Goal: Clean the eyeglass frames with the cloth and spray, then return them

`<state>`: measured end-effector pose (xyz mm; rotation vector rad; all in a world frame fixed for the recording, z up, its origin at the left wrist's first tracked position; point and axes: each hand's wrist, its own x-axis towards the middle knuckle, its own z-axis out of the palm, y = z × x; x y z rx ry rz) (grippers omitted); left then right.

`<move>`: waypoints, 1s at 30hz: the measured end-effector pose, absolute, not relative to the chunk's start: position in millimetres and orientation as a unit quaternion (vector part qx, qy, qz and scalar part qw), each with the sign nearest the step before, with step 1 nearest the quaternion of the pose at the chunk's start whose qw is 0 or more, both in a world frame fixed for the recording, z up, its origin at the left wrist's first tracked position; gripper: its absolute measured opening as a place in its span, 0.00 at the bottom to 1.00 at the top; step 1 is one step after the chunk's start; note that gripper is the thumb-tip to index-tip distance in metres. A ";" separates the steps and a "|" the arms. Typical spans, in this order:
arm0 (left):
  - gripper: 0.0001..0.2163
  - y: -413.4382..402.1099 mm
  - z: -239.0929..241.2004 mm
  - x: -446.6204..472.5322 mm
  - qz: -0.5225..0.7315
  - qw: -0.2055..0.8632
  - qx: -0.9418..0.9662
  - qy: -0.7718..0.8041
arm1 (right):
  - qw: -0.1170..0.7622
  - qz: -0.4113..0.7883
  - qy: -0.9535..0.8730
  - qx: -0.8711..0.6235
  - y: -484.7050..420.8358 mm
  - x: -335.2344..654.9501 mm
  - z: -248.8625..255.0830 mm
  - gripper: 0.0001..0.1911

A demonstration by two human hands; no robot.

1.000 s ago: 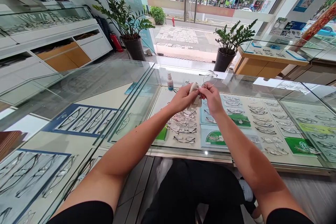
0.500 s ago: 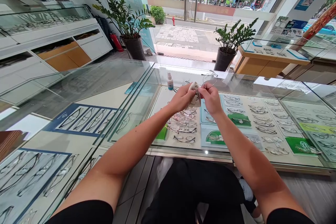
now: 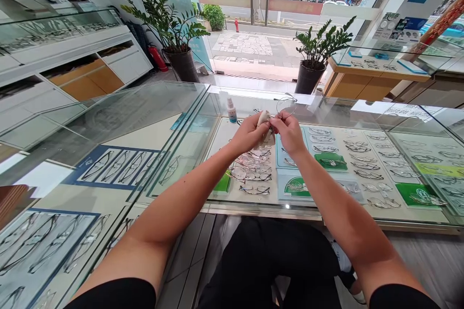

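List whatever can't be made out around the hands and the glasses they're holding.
1. Head view: part of the thin wire-rimmed glasses is hidden behind the small white cloth and both grips, left hand and right hand.
2. Head view: the label on the small white spray bottle is too small to read.
3. Head view: the display frames under the glass display counter are blurred by reflections.
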<state>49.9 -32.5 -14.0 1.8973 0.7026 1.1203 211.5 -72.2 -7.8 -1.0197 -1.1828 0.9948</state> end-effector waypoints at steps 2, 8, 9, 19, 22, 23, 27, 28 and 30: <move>0.14 -34.2 -12.4 49.5 0.438 0.390 0.759 0.284 | 0.605 0.433 -0.505 -0.438 -72.4 210.8 -6.5 0.20; 0.12 -33.5 -13.3 49.7 0.432 0.406 0.754 0.283 | 0.600 0.437 -0.503 -0.443 -73.5 210.7 -4.2 0.19; 0.11 -32.5 -13.9 49.8 0.434 0.411 0.751 0.280 | 0.599 0.435 -0.505 -0.444 -73.5 211.1 -4.5 0.19; 0.14 -32.1 -13.8 48.1 0.418 0.441 0.756 0.244 | 0.605 0.448 -0.487 -0.444 -73.8 213.3 0.9 0.19; 0.19 -32.4 -15.6 48.8 0.420 0.434 0.757 0.248 | 0.607 0.452 -0.486 -0.437 -73.4 212.6 0.6 0.20; 0.20 -32.3 -16.0 49.1 0.423 0.430 0.756 0.252 | 0.607 0.451 -0.489 -0.436 -73.2 212.4 -0.3 0.21; 0.24 -31.5 -15.9 50.0 0.441 0.427 0.745 0.259 | 0.603 0.441 -0.508 -0.429 -72.7 212.0 -4.4 0.23; 0.24 -31.2 -15.8 50.1 0.444 0.432 0.741 0.259 | 0.602 0.440 -0.512 -0.427 -72.7 212.1 -5.0 0.23; 0.25 -30.6 -15.8 50.0 0.446 0.442 0.734 0.257 | 0.603 0.440 -0.517 -0.419 -72.8 212.1 -5.3 0.23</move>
